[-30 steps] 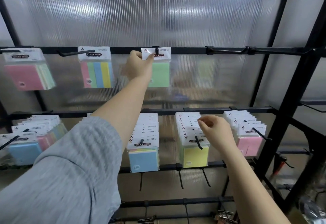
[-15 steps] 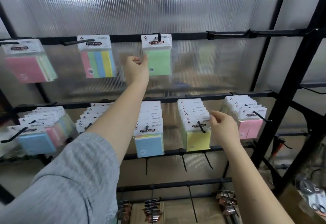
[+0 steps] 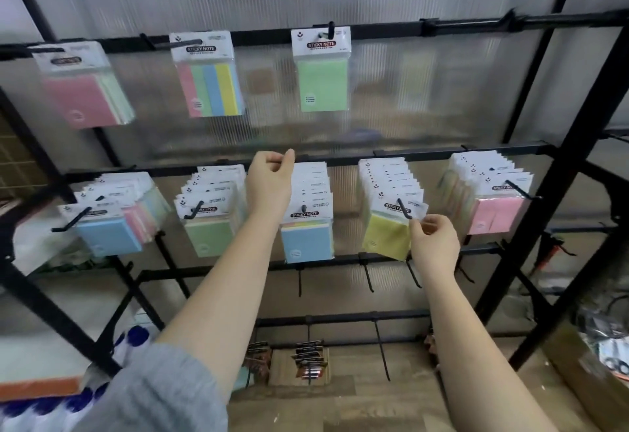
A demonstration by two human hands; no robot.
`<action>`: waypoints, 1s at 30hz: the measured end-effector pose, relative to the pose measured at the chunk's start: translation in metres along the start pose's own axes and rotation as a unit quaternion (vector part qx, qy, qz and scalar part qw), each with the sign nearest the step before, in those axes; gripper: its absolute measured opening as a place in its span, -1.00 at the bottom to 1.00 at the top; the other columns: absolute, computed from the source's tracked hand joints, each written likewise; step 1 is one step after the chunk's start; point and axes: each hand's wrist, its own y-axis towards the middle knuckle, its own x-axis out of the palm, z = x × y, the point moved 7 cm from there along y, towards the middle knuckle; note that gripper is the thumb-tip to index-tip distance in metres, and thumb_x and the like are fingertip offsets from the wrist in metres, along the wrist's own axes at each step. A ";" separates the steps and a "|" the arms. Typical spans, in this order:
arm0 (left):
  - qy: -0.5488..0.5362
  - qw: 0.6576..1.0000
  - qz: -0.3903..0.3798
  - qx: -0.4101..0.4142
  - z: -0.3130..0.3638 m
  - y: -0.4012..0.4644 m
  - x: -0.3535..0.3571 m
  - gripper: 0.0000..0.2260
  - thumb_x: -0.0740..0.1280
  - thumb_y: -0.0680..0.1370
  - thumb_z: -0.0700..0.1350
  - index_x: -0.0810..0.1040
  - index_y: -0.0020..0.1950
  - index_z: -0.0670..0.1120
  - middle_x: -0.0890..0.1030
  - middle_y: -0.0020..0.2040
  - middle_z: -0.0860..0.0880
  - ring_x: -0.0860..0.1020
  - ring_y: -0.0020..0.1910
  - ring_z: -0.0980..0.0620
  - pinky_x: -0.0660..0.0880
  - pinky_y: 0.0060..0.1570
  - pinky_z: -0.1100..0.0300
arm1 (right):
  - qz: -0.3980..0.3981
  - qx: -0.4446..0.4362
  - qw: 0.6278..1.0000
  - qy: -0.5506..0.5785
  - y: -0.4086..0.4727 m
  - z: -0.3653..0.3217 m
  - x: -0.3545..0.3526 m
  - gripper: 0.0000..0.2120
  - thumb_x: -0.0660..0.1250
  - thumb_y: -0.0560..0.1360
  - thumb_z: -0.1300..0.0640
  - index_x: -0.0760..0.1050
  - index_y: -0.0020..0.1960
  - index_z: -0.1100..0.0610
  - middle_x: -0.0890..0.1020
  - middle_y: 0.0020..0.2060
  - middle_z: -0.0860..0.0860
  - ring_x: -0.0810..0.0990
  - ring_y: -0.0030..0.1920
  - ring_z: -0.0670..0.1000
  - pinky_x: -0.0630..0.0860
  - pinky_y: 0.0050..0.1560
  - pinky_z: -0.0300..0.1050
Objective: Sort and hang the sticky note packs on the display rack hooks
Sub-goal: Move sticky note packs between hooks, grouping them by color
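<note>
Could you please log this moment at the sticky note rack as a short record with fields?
Top rail: three hooks each hold packs: pink pack, striped pack, green pack; hooks farther right bare.
Middle rail: five loaded hooks, fronted by blue, green, blue, yellow and pink packs.
Left hand: raised by the middle rail, fingers loosely curled, holding nothing.
Right hand: pinching the header of the front yellow pack, which hangs tilted on its hook.
Lower rails: mostly bare hooks.

Colourful sticky note packs [image 3: 388, 224] on hooks [image 3: 404, 208]
</note>
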 end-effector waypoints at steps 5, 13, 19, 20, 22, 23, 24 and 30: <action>0.034 0.999 0.010 -0.003 -0.016 -0.023 -0.014 -0.87 0.24 0.59 0.01 0.48 -0.02 -0.03 0.49 -0.22 0.18 0.45 -0.23 0.24 0.35 -0.28 0.37 | -0.045 -0.006 0.998 0.051 -0.006 -0.001 0.008 -0.71 0.23 0.57 0.12 0.44 -0.25 0.28 0.40 -0.39 0.05 0.29 -0.34 0.01 0.19 -0.31 -0.12; -0.003 1.000 0.010 -0.025 -0.046 -0.045 -0.023 -0.86 0.22 0.60 -0.04 0.49 -0.01 -0.08 0.54 -0.11 0.06 0.49 -0.07 0.07 0.35 -0.07 0.24 | -0.026 -0.021 0.999 0.014 -0.029 -0.011 -0.008 -0.67 0.16 0.59 0.13 0.22 -0.33 0.17 0.20 -0.43 0.03 0.13 -0.39 0.00 0.05 -0.36 -0.07; -0.001 0.999 -0.013 -0.029 -0.058 -0.057 -0.021 -0.78 0.19 0.62 -0.03 0.51 0.11 -0.14 0.53 -0.03 0.05 0.47 -0.03 0.10 0.31 -0.04 0.26 | -0.026 -0.046 0.998 0.029 -0.042 -0.028 -0.021 -0.62 0.15 0.58 0.14 0.14 -0.38 0.11 0.20 -0.47 -0.02 0.15 -0.41 -0.02 0.08 -0.38 -0.12; -0.002 0.999 -0.017 -0.029 -0.059 -0.058 -0.020 -0.78 0.20 0.62 -0.03 0.51 0.12 -0.14 0.53 -0.03 0.05 0.47 -0.02 0.10 0.32 -0.04 0.26 | -0.024 -0.052 0.998 0.035 -0.044 -0.032 -0.023 -0.63 0.15 0.58 0.14 0.15 -0.38 0.11 0.21 -0.47 -0.02 0.16 -0.42 -0.02 0.08 -0.37 -0.12; -0.004 0.999 -0.024 -0.034 -0.064 -0.060 -0.019 -0.77 0.21 0.61 -0.02 0.51 0.12 -0.15 0.53 -0.03 0.05 0.48 -0.01 0.09 0.32 -0.03 0.25 | -0.018 -0.063 0.997 0.041 -0.047 -0.039 -0.027 -0.65 0.14 0.58 0.12 0.17 -0.36 0.13 0.21 -0.47 -0.03 0.16 -0.42 -0.03 0.09 -0.37 -0.14; -0.008 0.999 -0.031 -0.040 -0.067 -0.061 -0.017 -0.76 0.23 0.60 0.00 0.51 0.11 -0.14 0.54 -0.03 0.05 0.48 -0.01 0.08 0.33 -0.03 0.25 | -0.016 -0.068 0.997 0.044 -0.049 -0.042 -0.029 -0.65 0.14 0.59 0.11 0.18 -0.35 0.13 0.20 -0.47 -0.04 0.15 -0.42 -0.04 0.09 -0.38 -0.14; -0.013 0.998 -0.043 -0.048 -0.069 -0.063 -0.016 -0.76 0.24 0.59 0.02 0.51 0.11 -0.13 0.54 -0.03 0.05 0.49 -0.01 0.09 0.34 -0.04 0.24 | -0.014 -0.073 0.996 0.049 -0.050 -0.045 -0.030 -0.65 0.14 0.59 0.10 0.18 -0.35 0.13 0.20 -0.47 -0.04 0.15 -0.43 -0.05 0.09 -0.38 -0.15; -0.057 0.989 -0.117 -0.075 -0.077 -0.074 -0.003 -0.83 0.31 0.56 0.01 0.50 0.05 -0.06 0.59 -0.01 0.01 0.56 -0.03 0.05 0.45 -0.15 0.27 | 0.011 -0.094 0.992 0.083 -0.057 -0.062 -0.040 -0.65 0.14 0.60 0.07 0.22 -0.34 0.14 0.22 -0.44 -0.01 0.17 -0.39 -0.05 0.11 -0.36 -0.13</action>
